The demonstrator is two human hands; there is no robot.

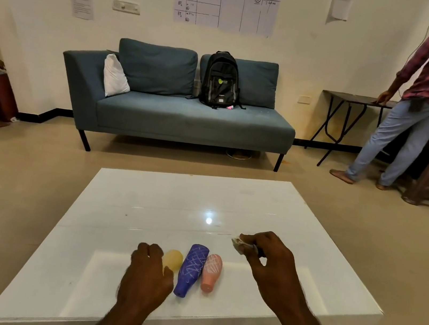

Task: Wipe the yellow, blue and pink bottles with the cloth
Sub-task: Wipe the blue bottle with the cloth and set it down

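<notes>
Three bottles are laid side by side on the white tabletop (144,207), necks toward the viewer: the yellow bottle (173,259) at the left, the blue bottle (191,269) in the middle and the pink bottle (211,271) at the right, the last two scored with white scribbles. The yellow one is partly hidden by the left hand (146,275), which is curled over it; whether it is gripped cannot be told. The cloth (241,244) is pinched, bunched, in the closed right hand (270,266), held above the tabletop to the right of the bottles.
</notes>
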